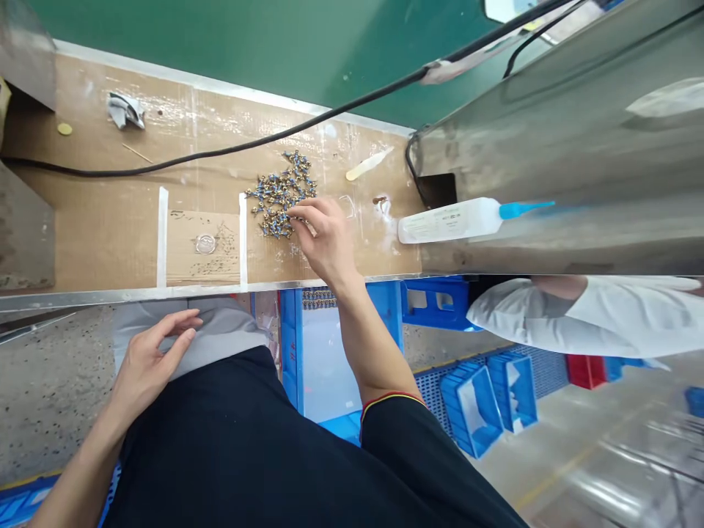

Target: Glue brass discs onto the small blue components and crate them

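Note:
On the cardboard-covered bench lies a loose pile of small brass-and-blue metal parts (280, 192). My right hand (324, 238) reaches over the pile's near right edge, with thumb and fingertips pinched together; whatever they hold is too small to make out. Resting above my lap, my left hand (157, 359) has its thumb and fingers apart and holds nothing. A small clear round disc (205, 244) sits on a cardboard patch between two white tape strips (243, 242), left of the pile.
A black cable (220, 152) crosses the bench behind the pile. To the right lies a white bottle (451, 221) with a blue nozzle, near a metal cabinet (577, 161). Below the bench edge stands a blue crate (291, 352) with rows of similar parts. Another person's white sleeve (583, 315) is at right.

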A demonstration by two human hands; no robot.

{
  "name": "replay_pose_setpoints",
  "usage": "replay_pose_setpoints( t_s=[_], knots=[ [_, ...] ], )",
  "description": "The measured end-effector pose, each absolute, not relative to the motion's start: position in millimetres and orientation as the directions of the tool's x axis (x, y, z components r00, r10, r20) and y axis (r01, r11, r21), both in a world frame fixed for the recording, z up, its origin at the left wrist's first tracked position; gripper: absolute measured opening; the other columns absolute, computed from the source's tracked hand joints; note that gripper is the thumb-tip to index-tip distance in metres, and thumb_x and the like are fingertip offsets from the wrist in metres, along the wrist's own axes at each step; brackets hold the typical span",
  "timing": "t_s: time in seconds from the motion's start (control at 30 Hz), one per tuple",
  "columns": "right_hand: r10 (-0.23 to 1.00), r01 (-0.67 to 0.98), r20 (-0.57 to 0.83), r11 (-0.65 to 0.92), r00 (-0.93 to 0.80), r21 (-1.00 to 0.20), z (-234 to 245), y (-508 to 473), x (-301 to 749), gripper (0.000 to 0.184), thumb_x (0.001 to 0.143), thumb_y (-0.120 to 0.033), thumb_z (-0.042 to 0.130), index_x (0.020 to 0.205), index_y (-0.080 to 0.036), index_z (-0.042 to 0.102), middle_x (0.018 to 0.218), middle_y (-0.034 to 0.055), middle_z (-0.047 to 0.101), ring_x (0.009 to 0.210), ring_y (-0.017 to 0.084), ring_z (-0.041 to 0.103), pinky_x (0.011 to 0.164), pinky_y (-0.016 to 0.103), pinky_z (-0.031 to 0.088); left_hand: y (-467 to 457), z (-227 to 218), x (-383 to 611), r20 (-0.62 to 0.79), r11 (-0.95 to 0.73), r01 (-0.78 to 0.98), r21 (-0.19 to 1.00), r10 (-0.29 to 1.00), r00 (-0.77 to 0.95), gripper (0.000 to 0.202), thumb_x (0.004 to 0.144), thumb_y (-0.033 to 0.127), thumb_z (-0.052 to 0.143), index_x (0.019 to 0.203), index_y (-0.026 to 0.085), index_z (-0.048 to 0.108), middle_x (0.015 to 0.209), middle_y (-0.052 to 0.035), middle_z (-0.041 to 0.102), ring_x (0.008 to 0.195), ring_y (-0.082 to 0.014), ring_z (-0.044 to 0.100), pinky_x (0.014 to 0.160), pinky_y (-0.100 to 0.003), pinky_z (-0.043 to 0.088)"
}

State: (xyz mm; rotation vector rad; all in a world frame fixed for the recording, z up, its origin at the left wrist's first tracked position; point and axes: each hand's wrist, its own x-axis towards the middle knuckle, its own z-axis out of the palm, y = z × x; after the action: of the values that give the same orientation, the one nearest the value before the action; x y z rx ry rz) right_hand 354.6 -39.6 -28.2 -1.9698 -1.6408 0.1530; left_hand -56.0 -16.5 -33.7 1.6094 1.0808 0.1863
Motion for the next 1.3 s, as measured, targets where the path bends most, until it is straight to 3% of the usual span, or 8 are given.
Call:
replay_pose_setpoints(
  t_s=[0.27, 0.43, 0.57, 0.73, 0.9, 1.0, 1.13, 1.3],
  knots=[
    [0.977, 0.894, 0.168, -0.045, 0.133, -0.446, -22.9, -38.5, 350.5, 0.023, 0.111, -0.020, 0.063, 0.113, -0.028, 0.085, 0.130, 0.0086, 0.080, 0.124, 0.032, 0.072, 0.112, 0.054, 0.058, -2.2, -30.2, -72.7, -0.402, 0.083, 0.545, 0.834, 0.768, 0.499, 0.042, 0.111, 0.064, 0.074, 0.143, 0.037, 0.082, 0.133, -0.0002, 0.089, 0.121, -0.0255, 0.084, 0.072, -0.025, 0.062],
    [0.969, 0.881, 0.180, -0.068, 0.170, -0.467, -9.0, -38.2, 338.7, 0.019, 0.111, -0.024, 0.066, 0.114, -0.030, 0.083, 0.124, 0.0065, 0.082, 0.119, 0.030, 0.076, 0.107, 0.048, 0.060, 2.2, -38.8, -78.7, -0.403, 0.098, 0.546, 0.832, 0.782, 0.475, 0.040, 0.110, 0.064, 0.074, 0.140, 0.038, 0.083, 0.129, 0.0006, 0.090, 0.124, -0.0258, 0.084, 0.088, -0.029, 0.065],
    [0.983, 0.900, 0.034, -0.151, 0.181, -0.410, -10.9, -16.2, 321.4, 0.017, 0.107, -0.028, 0.065, 0.103, -0.027, 0.082, 0.101, 0.0065, 0.081, 0.097, 0.029, 0.075, 0.091, 0.043, 0.059, 3.3, -26.4, -89.8, -0.361, 0.082, 0.542, 0.836, 0.827, 0.431, 0.038, 0.110, 0.063, 0.075, 0.136, 0.039, 0.086, 0.131, 0.0009, 0.090, 0.125, -0.0280, 0.084, 0.074, -0.029, 0.064],
    [0.976, 0.911, -0.099, -0.214, 0.192, -0.352, -15.1, -5.4, 315.6, 0.020, 0.091, -0.040, 0.065, 0.095, -0.032, 0.083, 0.096, 0.0095, 0.085, 0.086, 0.034, 0.075, 0.081, 0.050, 0.056, 7.1, 19.2, -135.9, -0.175, 0.079, 0.501, 0.862, 0.973, 0.148, 0.020, 0.110, 0.047, 0.082, 0.116, 0.032, 0.092, 0.104, 0.0006, 0.091, 0.096, -0.0197, 0.086, 0.085, -0.028, 0.067],
    [0.960, 0.893, -0.178, -0.269, 0.217, -0.361, -30.1, 4.7, 329.2, 0.012, 0.071, -0.056, 0.069, 0.073, -0.045, 0.074, 0.080, 0.0131, 0.082, 0.069, 0.043, 0.072, 0.066, 0.060, 0.048, 54.1, 51.5, -189.3, 0.293, -0.186, 0.368, 0.911, 0.920, -0.259, 0.011, 0.106, 0.023, 0.082, 0.107, 0.018, 0.091, 0.069, 0.0025, 0.076, 0.056, -0.0083, 0.067, 0.057, -0.020, 0.055],
    [0.944, 0.867, -0.222, -0.316, 0.245, -0.385, -29.0, 7.4, 328.4, 0.008, 0.062, -0.059, 0.070, 0.067, -0.052, 0.071, 0.073, 0.0138, 0.079, 0.065, 0.047, 0.072, 0.063, 0.064, 0.047, 105.7, 60.2, -211.3, 0.351, -0.146, 0.527, 0.837, 0.882, -0.313, 0.019, 0.109, 0.018, 0.071, 0.111, 0.013, 0.089, 0.070, 0.0053, 0.074, 0.062, -0.0072, 0.075, 0.062, -0.016, 0.052],
    [0.955, 0.853, -0.173, -0.294, 0.242, -0.432, -17.8, -4.6, 317.3, 0.011, 0.068, -0.063, 0.071, 0.076, -0.057, 0.075, 0.087, 0.0131, 0.085, 0.076, 0.050, 0.077, 0.067, 0.069, 0.052, 175.8, 68.3, -205.2, 0.302, -0.128, 0.763, 0.633, 0.949, -0.091, 0.039, 0.116, 0.020, 0.049, 0.131, 0.010, 0.084, 0.096, 0.0033, 0.085, 0.095, -0.0155, 0.089, 0.077, -0.022, 0.058],
    [0.965, 0.830, 0.100, -0.154, 0.243, -0.535, -21.5, -31.4, 302.2, 0.007, 0.083, -0.063, 0.070, 0.082, -0.057, 0.075, 0.103, 0.0125, 0.086, 0.094, 0.052, 0.081, 0.077, 0.074, 0.061, 226.6, 82.0, -170.1, 0.176, -0.208, 0.898, 0.387, 0.973, 0.149, 0.053, 0.120, 0.024, 0.035, 0.106, -0.002, 0.079, 0.126, -0.0086, 0.086, 0.125, -0.0192, 0.083, 0.087, -0.024, 0.058]
  ],
)
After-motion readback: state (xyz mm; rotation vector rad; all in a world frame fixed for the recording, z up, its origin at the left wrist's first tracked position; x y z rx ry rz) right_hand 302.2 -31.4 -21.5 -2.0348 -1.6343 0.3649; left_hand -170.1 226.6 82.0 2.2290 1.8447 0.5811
